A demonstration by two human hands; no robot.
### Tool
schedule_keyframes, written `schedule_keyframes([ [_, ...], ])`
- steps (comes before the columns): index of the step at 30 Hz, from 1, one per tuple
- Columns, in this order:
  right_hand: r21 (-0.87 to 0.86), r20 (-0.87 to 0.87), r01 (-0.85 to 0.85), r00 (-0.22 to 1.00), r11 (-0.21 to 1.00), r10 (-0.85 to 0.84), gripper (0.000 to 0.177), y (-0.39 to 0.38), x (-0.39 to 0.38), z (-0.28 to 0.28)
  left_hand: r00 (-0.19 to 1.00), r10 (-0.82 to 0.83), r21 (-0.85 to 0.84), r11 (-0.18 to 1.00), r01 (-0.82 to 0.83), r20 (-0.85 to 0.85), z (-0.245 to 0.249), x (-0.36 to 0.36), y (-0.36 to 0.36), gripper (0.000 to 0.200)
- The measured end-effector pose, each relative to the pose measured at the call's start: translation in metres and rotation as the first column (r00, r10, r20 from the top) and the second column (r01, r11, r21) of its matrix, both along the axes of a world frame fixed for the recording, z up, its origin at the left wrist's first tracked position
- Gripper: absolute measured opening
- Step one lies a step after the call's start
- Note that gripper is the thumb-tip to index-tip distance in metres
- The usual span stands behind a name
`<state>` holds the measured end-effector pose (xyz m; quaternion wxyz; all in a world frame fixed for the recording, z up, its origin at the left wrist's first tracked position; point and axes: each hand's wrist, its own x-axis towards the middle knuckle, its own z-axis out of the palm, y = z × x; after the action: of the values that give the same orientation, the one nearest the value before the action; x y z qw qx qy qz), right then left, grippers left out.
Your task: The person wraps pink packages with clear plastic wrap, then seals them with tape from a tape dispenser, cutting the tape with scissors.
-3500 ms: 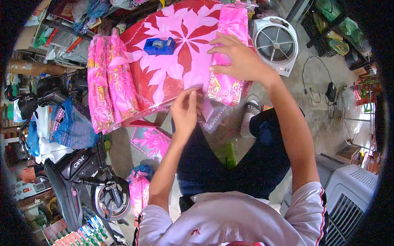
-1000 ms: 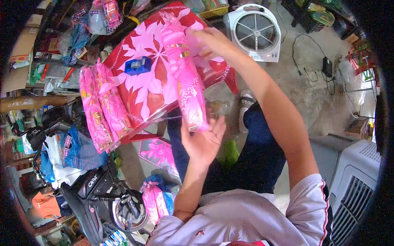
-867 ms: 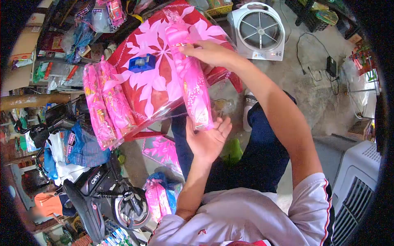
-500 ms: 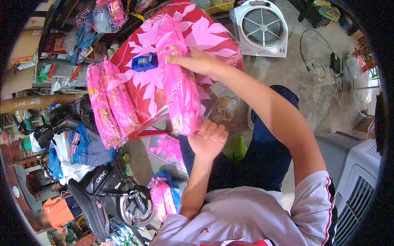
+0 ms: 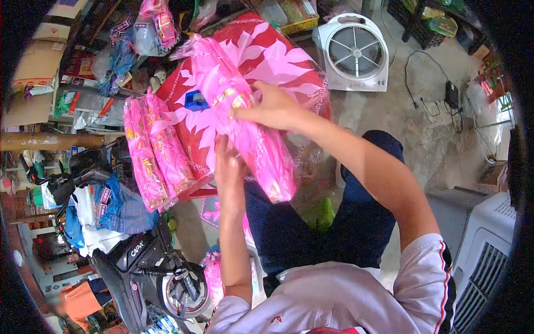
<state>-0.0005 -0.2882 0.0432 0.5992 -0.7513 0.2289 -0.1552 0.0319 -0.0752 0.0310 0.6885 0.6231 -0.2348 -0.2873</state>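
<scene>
Since the earlier frame, the pack (image 5: 253,133) has swung round: its ruffled far end has gone from near 12 o'clock to 11, and its near end now points to 5. The left hand (image 5: 229,164) has left that near end for the pack's 8 o'clock side.

The pack slants over the table (image 5: 273,40), its near end out past the edge, above the lap. The right hand (image 5: 272,108) grasps it around the middle, by the gathered band. The left hand's fingers are partly hidden at the pack's side; whether they grip anything, I cannot tell.

From the pack's middle, the tape dispenser (image 5: 194,101) sits just beside it toward 10 o'clock, partly covered. Two other packs (image 5: 146,161) (image 5: 172,156) lie side by side near 8 o'clock, and the fan (image 5: 356,53) stands well apart at 2.

It should be light to moderate in weight, soft outside over a firmer, long filling, with a slippery, crinkly film. The middle looks the best hold, with a second hand cupped under the 5 o'clock end against sagging. The ruffles at 11 look fragile; pinching or pulling there could crush or tear them.
</scene>
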Motion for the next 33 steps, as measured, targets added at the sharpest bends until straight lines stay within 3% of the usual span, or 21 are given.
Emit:
schedule_keyframes([
  [1, -0.012, 0.016, -0.025, 1.0, 1.0, 0.026, 0.098, 0.005, -0.002, 0.001, 0.993, 0.004, -0.015, 1.0, -0.002, 0.116, 0.004, 0.004, -0.007, 0.08],
  [2, -0.025, 0.029, -0.05, 0.998, 0.998, 0.051, 0.098, 0.011, -0.006, 0.001, 0.996, 0.007, -0.068, 0.998, -0.001, 0.086, 0.012, 0.006, -0.013, 0.079],
  [4, -0.043, -0.021, -0.074, 0.997, 0.996, 0.073, 0.098, 0.023, -0.015, 0.015, 0.998, 0.039, -0.003, 0.999, -0.038, 0.056, 0.012, 0.016, -0.014, 0.076],
  [7, -0.133, 0.09, -0.189, 0.975, 0.973, 0.202, 0.095, 0.029, -0.013, 0.007, 0.991, 0.132, 0.012, 0.991, -0.132, 0.015, 0.009, 0.022, -0.013, 0.066],
  [8, -0.196, 0.1, -0.254, 0.956, 0.947, 0.277, 0.084, 0.03, -0.009, -0.004, 0.988, 0.156, 0.007, 0.988, -0.156, -0.002, 0.01, 0.022, -0.012, 0.065],
  [11, -0.232, 0.235, -0.261, 0.92, 0.937, 0.314, 0.073, 0.036, -0.009, -0.007, 0.969, 0.232, -0.003, 0.972, -0.233, -0.083, 0.013, 0.027, -0.003, 0.062],
  [14, 0.063, 0.248, -0.461, 0.866, 0.885, 0.434, 0.062, 0.033, 0.001, -0.004, 0.936, 0.226, 0.037, 0.974, -0.224, -0.27, 0.032, 0.046, 0.014, 0.061],
  [15, 0.174, 0.262, -0.534, 0.835, 0.827, 0.484, 0.061, 0.029, 0.005, -0.001, 0.951, 0.229, 0.051, 0.973, -0.223, -0.206, 0.035, 0.055, 0.023, 0.059],
  [17, 0.055, 0.263, -0.46, 0.863, 0.886, 0.432, 0.058, 0.026, 0.004, 0.013, 0.936, 0.335, 0.096, 0.941, -0.325, -0.109, 0.051, 0.075, 0.032, 0.066],
  [18, 0.013, 0.288, -0.407, 0.876, 0.913, 0.386, 0.06, 0.025, 0.006, 0.013, 0.953, 0.301, 0.116, 0.948, -0.296, -0.031, 0.058, 0.093, 0.04, 0.074],
  [20, -0.053, 0.29, -0.287, 0.912, 0.956, 0.29, 0.059, 0.02, 0.015, 0.007, 0.925, 0.319, 0.292, 0.883, -0.369, 0.204, 0.084, 0.121, 0.045, 0.079],
  [21, -0.151, 0.266, -0.264, 0.917, 0.953, 0.296, 0.058, 0.011, 0.02, 0.005, 0.9, 0.32, 0.341, 0.845, -0.412, 0.295, 0.094, 0.136, 0.047, 0.08],
  [23, -0.343, 0.216, -0.213, 0.93, 0.915, 0.298, 0.057, -0.006, 0.028, 0.002, 0.925, 0.185, 0.383, 0.87, -0.311, 0.332, 0.083, 0.194, 0.068, 0.079],
  [24, -0.487, 0.275, -0.006, 0.948, 0.873, 0.161, 0.057, -0.005, 0.031, -0.011, 0.931, 0.116, 0.406, 0.876, -0.26, 0.346, 0.071, 0.218, 0.077, 0.078],
  [27, -0.619, 0.099, -0.023, 0.989, 0.785, 0.107, 0.066, 0.003, 0.051, -0.016, 0.849, 0.098, 0.387, 0.859, -0.336, 0.519, 0.042, 0.254, 0.09, 0.074],
  [28, -0.608, 0.012, -0.098, 0.991, 0.788, 0.132, 0.075, 0.009, 0.056, -0.012, 0.816, 0.086, 0.383, 0.852, -0.358, 0.571, 0.038, 0.259, 0.089, 0.07],
  [31, -0.705, 0.179, 0.035, 0.975, 0.708, 0.13, 0.084, 0.023, 0.093, -0.039, 0.556, -0.193, 0.536, 0.633, -0.559, 0.808, 0.049, 0.247, 0.077, 0.062],
  [32, -0.727, 0.199, 0.065, 0.973, 0.683, 0.12, 0.088, 0.026, 0.104, -0.045, 0.461, -0.242, 0.507, 0.592, -0.626, 0.854, 0.061, 0.232, 0.067, 0.057],
  [33, -0.731, 0.186, 0.058, 0.976, 0.68, 0.116, 0.086, 0.027, 0.112, -0.048, 0.488, -0.266, 0.546, 0.561, -0.622, 0.831, 0.061, 0.231, 0.062, 0.057],
])
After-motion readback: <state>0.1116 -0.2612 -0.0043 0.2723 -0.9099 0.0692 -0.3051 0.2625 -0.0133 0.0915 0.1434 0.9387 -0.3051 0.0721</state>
